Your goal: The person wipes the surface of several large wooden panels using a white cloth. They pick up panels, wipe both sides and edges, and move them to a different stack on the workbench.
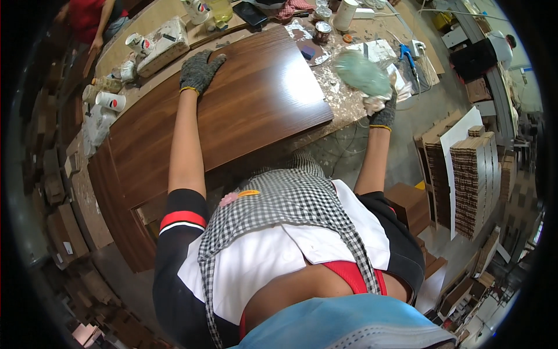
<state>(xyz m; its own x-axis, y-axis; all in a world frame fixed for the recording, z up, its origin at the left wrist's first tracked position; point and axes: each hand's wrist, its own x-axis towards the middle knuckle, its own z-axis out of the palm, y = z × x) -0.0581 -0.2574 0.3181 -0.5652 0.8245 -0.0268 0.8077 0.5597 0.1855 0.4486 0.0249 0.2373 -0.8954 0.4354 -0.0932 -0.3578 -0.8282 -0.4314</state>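
Observation:
My left hand (201, 71), in a dark grey knitted glove with a yellow cuff, lies with fingers stretched on a brown wood-grain door panel (232, 99). Beyond the panel's right end, my right hand (385, 111) wears a matching glove. It is closed around a crumpled white rag (376, 104). Out of the rag, up and to the left, leans a pale green see-through bottle (361, 74), smeared by motion. The right fingers are partly hidden behind the rag. Strong light glares on the panel's right part.
A paint-spattered bench (343, 113) carries paper cups (110, 101), a whitish block (164, 46), a black phone (250, 13), small cans (322, 31) and a blue air gun (408, 58). Stacked cardboard (474, 180) stands at right. Another person in red (87, 20) is at far left.

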